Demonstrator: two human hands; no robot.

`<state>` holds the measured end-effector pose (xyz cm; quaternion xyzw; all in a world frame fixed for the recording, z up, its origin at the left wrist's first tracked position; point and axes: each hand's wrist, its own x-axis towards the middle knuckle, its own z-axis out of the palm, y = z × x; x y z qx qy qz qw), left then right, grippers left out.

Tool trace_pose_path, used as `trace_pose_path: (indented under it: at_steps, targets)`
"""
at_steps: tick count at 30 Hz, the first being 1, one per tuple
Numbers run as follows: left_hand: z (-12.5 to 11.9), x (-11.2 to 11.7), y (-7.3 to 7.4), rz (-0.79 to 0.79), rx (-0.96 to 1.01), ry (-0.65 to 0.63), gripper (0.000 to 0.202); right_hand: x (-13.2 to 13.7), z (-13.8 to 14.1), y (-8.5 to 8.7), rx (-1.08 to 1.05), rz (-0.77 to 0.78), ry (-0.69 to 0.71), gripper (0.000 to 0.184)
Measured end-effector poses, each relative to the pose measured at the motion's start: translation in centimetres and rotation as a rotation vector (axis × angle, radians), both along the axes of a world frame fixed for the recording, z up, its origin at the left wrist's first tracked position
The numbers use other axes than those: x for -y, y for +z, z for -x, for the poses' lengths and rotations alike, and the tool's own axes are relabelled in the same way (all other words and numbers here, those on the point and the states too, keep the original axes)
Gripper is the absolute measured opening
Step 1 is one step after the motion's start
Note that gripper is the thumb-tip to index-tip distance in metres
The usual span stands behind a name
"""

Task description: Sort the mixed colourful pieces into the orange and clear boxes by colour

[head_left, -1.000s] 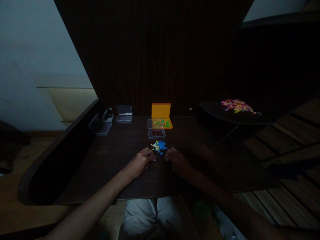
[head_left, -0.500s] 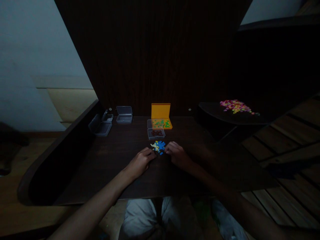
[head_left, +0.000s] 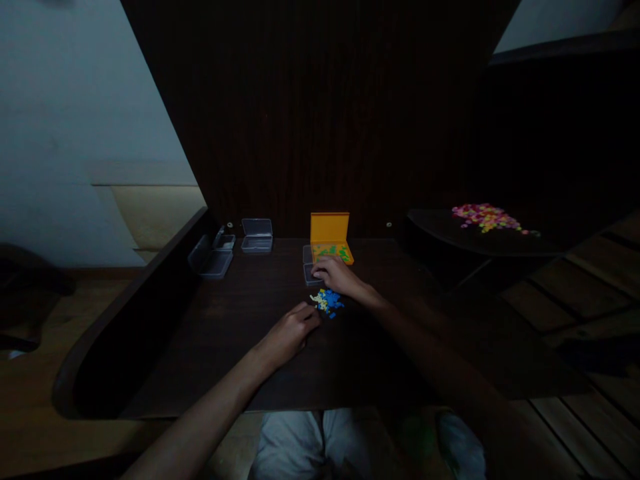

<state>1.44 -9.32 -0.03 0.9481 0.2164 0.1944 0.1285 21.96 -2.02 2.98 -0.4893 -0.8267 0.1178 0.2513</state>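
Observation:
A small pile of blue, yellow and pale pieces (head_left: 330,300) lies on the dark desk. My left hand (head_left: 299,323) rests at the pile's near left edge, fingers curled together; whatever they pinch is too small to make out. Beyond the pile, my right hand (head_left: 334,272) reaches over a small clear box (head_left: 309,273) and covers most of it. Its fingers are bent and pressed together above that box, and anything between them is hidden. Right behind stands an orange box (head_left: 330,228) with its lid up and green pieces (head_left: 343,252) inside.
Several clear lidded boxes stand open at the back left, among them one box (head_left: 257,245) near the back panel and another box (head_left: 219,263) by the side wall. On a rounded shelf (head_left: 435,228) at the right lies a heap of pink and yellow pieces (head_left: 486,217).
My right hand has moved from the pile's right side forward and left, over the clear box, hiding the reddish-brown pieces in it. My left hand stays beside the pile. The view has shifted slightly.

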Motion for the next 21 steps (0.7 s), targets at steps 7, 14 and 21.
trace_pose_path:
  at_steps: [7, 14, 21]
  targets:
    - [0.0, -0.3, -0.2, 0.029, 0.040, -0.006, 0.040, -0.6, -0.5, 0.1, -0.050, 0.012, 0.073, 0.023]
    - [0.1, -0.2, 0.0, 0.080, 0.071, -0.023, 0.042, 0.3, -3.4, 0.1, -0.093, -0.091, 0.043, 0.029]
    - [0.1, -0.2, 0.2, 0.069, 0.084, -0.025, 0.043, 2.2, -4.1, -0.8, -0.019, -0.138, 0.025, 0.029]
